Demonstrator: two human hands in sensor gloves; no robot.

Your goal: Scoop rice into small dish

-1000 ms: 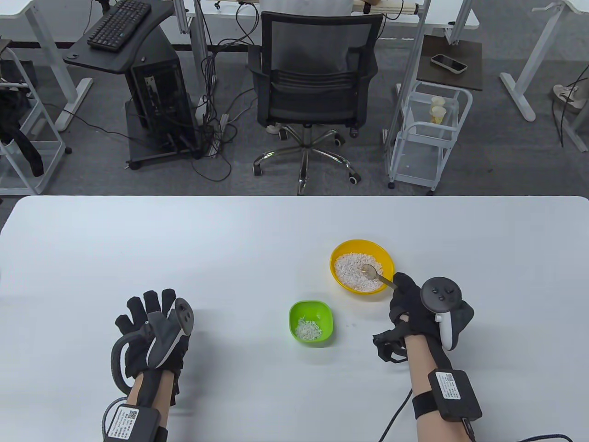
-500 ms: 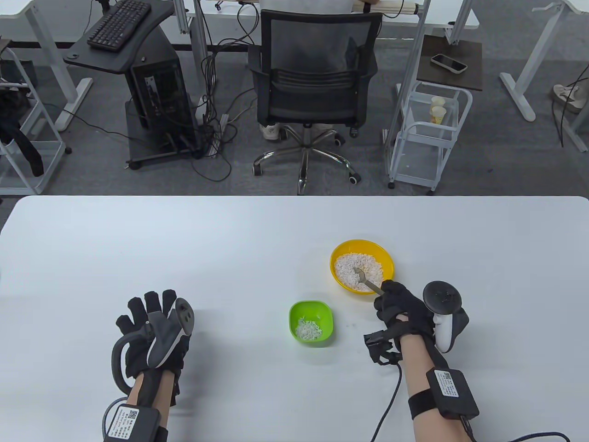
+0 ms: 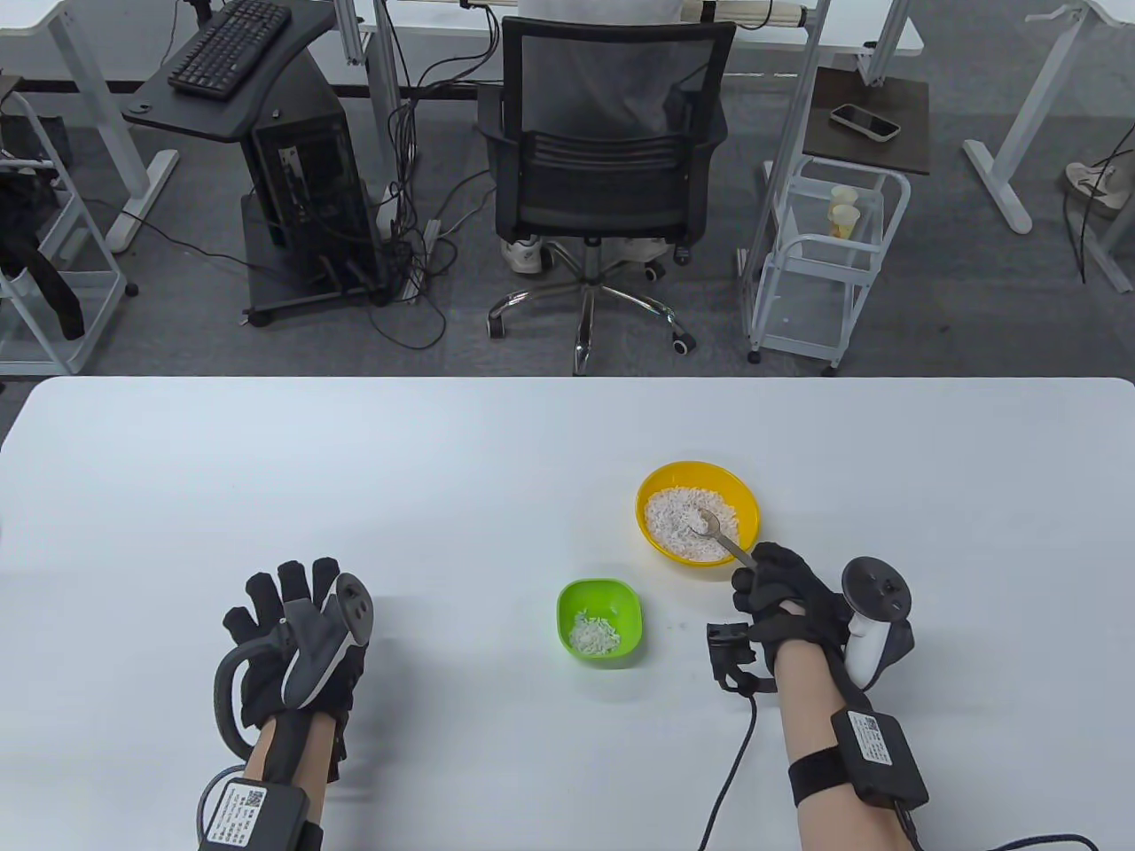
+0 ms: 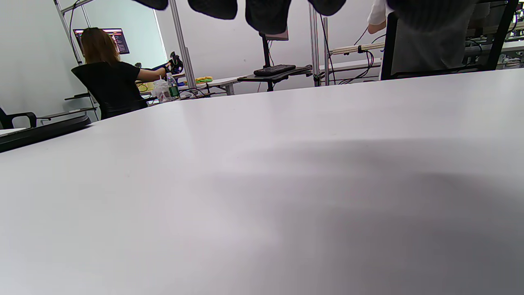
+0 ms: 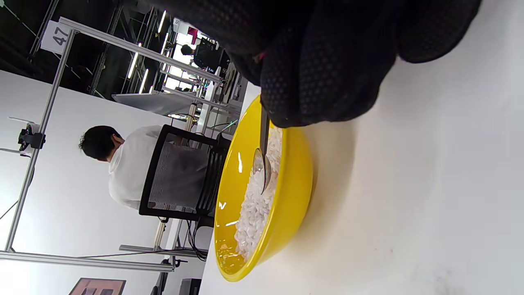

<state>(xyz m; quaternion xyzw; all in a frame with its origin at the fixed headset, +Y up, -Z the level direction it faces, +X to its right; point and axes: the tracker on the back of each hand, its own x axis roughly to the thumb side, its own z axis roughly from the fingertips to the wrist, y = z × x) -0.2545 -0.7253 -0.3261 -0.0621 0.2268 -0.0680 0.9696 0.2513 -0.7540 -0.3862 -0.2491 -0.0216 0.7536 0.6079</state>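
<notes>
A yellow bowl (image 3: 654, 486) of white rice (image 3: 678, 523) stands right of the table's middle. A small green dish (image 3: 568, 597) with a little rice stands in front of it to the left. My right hand (image 3: 780, 589) grips the handle of a metal spoon (image 3: 720, 535); the spoon's bowl lies in the rice. In the right wrist view the spoon (image 5: 264, 159) reaches into the yellow bowl (image 5: 286, 213) below my gloved fingers (image 5: 327, 73). My left hand (image 3: 288, 620) rests flat on the table at the left with fingers spread, holding nothing.
The white table (image 3: 355, 496) carries only the two bowls and my hands. Beyond its far edge stand an office chair (image 3: 612, 168), a computer stand (image 3: 293, 177) and a white wire cart (image 3: 829, 257).
My right hand has drawn back to the right and turned. The spoon's bowl swept left through the rice, then back to the right side of the yellow bowl. The left hand has not moved.
</notes>
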